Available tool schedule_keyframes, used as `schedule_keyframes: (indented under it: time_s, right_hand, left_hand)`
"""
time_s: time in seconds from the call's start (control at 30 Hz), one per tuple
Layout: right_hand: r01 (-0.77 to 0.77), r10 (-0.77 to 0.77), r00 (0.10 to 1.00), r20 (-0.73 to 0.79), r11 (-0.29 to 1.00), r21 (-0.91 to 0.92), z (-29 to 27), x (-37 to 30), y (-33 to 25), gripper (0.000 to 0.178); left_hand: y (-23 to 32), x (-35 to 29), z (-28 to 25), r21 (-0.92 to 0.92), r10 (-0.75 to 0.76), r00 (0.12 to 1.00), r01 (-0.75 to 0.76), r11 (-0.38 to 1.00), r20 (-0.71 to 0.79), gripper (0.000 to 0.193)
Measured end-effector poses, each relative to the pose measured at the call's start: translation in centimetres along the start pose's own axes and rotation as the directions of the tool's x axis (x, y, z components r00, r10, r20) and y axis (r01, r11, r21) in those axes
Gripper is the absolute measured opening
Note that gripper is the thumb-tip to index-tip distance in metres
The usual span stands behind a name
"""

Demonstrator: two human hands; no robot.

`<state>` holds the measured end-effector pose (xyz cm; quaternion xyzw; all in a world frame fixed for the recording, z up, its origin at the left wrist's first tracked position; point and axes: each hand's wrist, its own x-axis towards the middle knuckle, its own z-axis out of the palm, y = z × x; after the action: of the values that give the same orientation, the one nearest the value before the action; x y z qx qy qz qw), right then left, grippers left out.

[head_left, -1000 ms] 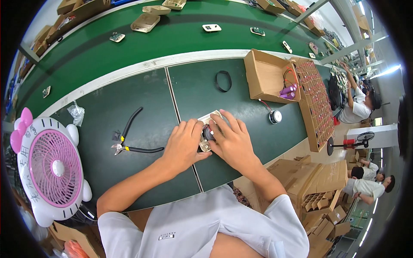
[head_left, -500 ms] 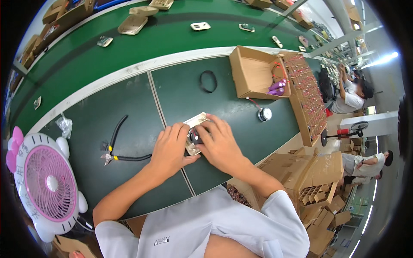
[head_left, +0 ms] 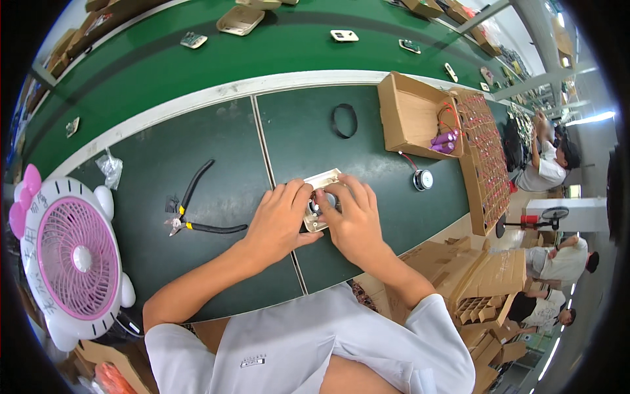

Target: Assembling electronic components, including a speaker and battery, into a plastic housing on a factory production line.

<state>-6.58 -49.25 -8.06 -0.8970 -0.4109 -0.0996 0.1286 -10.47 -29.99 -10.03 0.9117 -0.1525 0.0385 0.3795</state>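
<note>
An off-white plastic housing (head_left: 323, 178) lies at the middle of the bench between my two hands. My left hand (head_left: 279, 220) is closed on its left side. My right hand (head_left: 354, 220) reaches over from the right, its fingers at the far right edge and its thumb bent into the cavity. Inside, partly covered by fingers, sits a round dark and silvery part (head_left: 314, 207) that looks like a speaker. Left of my hands, cutting pliers (head_left: 190, 213) with black and yellow handles lie spread. Another round speaker (head_left: 422, 179) with a red lead rests to the right.
A black band (head_left: 344, 121) lies farther back. Beside it stands a cardboard box (head_left: 400, 125) with purple cylindrical cells (head_left: 444, 140), next to a divided carton (head_left: 485, 157). A pink and white fan (head_left: 79, 256) is at left. Behind runs a green belt (head_left: 282, 52) carrying parts.
The whole view has shifted, so the bench things appear farther right. My right thumb has moved into the housing, and more of the round part shows. The housing stays between my hands.
</note>
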Motion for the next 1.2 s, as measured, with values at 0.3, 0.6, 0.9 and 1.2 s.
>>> schedule_keyframes:
  time_s: [0.3, 0.6, 0.9, 1.2]
  right_hand:
    - [-0.115, 0.079, 0.989, 0.122, 0.936, 0.333, -6.6, 3.3, 12.2, 0.017]
    - [0.020, 0.237, 0.920, 0.312, 0.767, -0.641, -8.1, 2.1, 29.5, 0.010]
    - [-0.424, 0.261, 0.877, 0.402, 0.814, 0.396, -17.6, 2.7, 28.8, 0.028]
    - [-0.215, 0.181, 0.969, 0.169, 0.281, 0.935, -18.8, 3.1, 20.7, 0.030]
  left_hand:
    - [0.0, -0.1, 0.2, 0.089, -0.010, 1.000, 0.008, 0.996, 0.018, 0.082]
    - [0.4, -0.1, 0.2, 0.131, 0.027, 1.000, -0.029, 0.991, 0.012, 0.084]
    - [0.6, 0.0, -1.1, 0.121, 0.011, 0.996, -0.022, 0.992, 0.093, 0.090]
    - [5.4, 3.3, -4.6, 0.013, 0.104, 0.993, -0.104, 0.995, -0.056, 0.095]
